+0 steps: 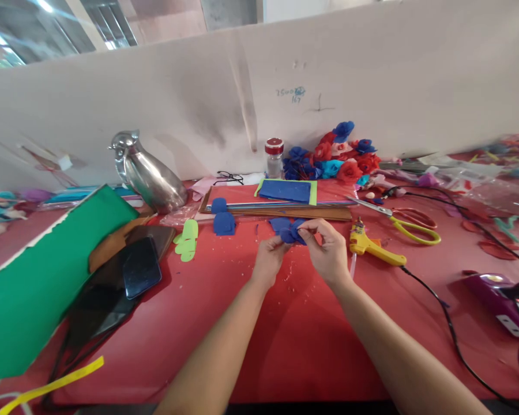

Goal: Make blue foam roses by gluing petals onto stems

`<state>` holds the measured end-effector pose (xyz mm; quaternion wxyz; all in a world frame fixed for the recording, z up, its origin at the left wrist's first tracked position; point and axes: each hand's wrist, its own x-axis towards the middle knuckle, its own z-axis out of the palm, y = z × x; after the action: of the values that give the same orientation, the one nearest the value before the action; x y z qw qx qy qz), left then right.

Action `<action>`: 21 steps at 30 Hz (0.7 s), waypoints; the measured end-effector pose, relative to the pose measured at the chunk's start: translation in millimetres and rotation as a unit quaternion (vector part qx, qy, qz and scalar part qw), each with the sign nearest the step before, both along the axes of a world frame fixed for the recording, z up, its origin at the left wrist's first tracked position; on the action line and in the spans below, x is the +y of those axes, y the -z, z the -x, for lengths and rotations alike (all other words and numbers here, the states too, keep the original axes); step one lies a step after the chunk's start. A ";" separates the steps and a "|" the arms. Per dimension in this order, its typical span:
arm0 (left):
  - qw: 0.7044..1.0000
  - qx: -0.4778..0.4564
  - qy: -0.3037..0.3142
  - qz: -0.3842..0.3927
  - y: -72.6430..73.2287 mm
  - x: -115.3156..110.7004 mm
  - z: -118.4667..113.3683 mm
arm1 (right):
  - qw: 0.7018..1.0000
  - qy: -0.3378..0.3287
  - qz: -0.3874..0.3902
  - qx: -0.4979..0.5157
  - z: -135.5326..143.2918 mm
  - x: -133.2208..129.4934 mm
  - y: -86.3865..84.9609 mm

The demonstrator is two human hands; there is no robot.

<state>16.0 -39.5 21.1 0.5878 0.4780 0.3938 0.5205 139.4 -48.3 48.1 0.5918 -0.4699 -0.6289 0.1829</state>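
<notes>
A dark blue paper flower [290,233] is held between my two hands above the red table. My left hand [270,259] pinches its left side from below. On the right, my right hand [328,248] grips the petals with thumb and fingertips. Just behind the flower lie loose blue paper pieces [279,223], partly covered by it. Farther left are blue petal cutouts [224,223] and light green cutouts [187,242]. A yellow glue gun [374,246] rests beside my right hand, and scissors [398,219] with yellow and red handles lie beyond it.
Stacked paper sheets [281,212] lie behind my hands, near a red-lidded jar [274,158] and a pile of finished paper flowers [337,155]. A metal jug [149,173], a phone [142,267] and a green board [47,288] occupy the left. Black cable [447,323] runs along the right.
</notes>
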 end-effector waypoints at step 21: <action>0.997 0.072 -0.040 -0.007 -0.7 -2.6 -3.5 | 0.995 -0.025 0.067 0.073 0.0 1.8 10.8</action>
<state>19.5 -42.1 21.8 0.5330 0.5024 0.4502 0.5108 139.4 -46.5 37.3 0.5982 -0.4780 -0.5823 0.2731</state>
